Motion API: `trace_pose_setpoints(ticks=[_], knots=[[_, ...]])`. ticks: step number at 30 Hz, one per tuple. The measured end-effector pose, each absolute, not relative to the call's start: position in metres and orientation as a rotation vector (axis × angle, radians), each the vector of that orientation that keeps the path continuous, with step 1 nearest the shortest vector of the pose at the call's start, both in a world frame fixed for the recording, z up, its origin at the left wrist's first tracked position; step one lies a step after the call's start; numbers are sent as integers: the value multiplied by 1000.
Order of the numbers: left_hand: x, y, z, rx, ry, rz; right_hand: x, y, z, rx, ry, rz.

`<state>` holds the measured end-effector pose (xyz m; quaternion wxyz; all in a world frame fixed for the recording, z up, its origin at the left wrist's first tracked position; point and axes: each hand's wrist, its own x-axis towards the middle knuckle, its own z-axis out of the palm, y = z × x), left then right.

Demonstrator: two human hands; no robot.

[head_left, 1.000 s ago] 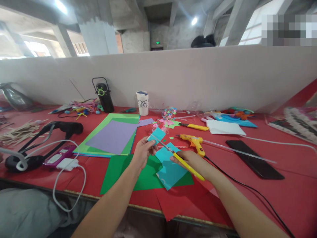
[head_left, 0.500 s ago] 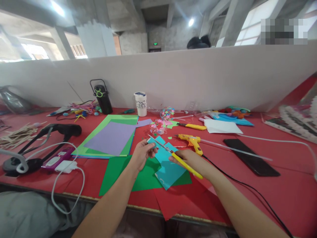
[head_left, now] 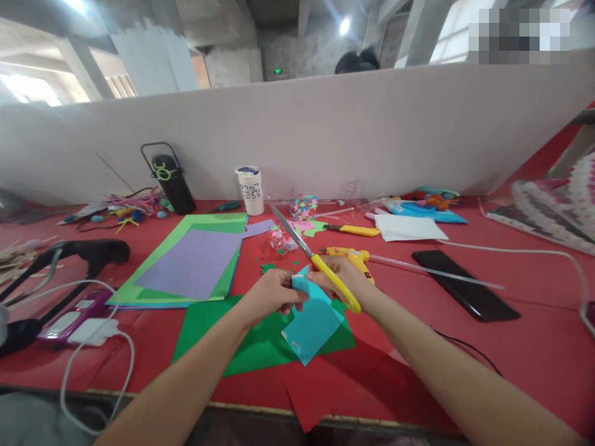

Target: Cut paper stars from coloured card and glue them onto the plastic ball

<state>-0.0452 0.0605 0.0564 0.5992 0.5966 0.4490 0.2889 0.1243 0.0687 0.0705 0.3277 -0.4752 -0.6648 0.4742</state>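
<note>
My left hand (head_left: 274, 291) pinches a small light-blue paper piece (head_left: 301, 284), which curls up between the fingers. My right hand (head_left: 344, 279) is closed round yellow-handled scissors (head_left: 335, 284); their blades point up and away to the left, lifted off the paper and looking closed. The right fingertips also come close to the blue piece; whether they pinch it I cannot tell. Below the hands a larger light-blue sheet (head_left: 310, 331) lies over a green sheet (head_left: 246, 341). A yellow glue gun (head_left: 360, 257) rests just behind my right hand, partly covered by it.
Purple paper (head_left: 190, 263) tops a stack at left. Behind are a white cup (head_left: 252, 192), a black bottle (head_left: 173, 186), star-filled clear balls (head_left: 304, 206) and a yellow cutter (head_left: 357, 230). A black phone (head_left: 465, 285) lies right; a white cable (head_left: 132, 359) loops at left.
The scissors have come away from the blue paper and now point upward. My hands have drawn together, and the blue piece has bent upward. The whole view has shifted slightly.
</note>
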Motion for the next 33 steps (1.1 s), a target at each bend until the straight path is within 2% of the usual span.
trace_pose_setpoints(ticks=[5, 12, 21, 28, 33], knots=[[-41, 69, 57, 1390, 1013, 609, 127, 74, 61, -1251, -1709, 1260], [-42, 74, 43, 1261, 1017, 814, 130, 82, 44, -1209, -1660, 1181], [-61, 80, 53, 1002, 1047, 1121, 160, 68, 57, -1375, -2155, 1153], [-64, 78, 54, 928, 1039, 1183, 162, 53, 54, -1373, -2225, 1339], [-61, 72, 58, 929, 1008, 1192, 160, 49, 51, -1310, -2036, 1656]])
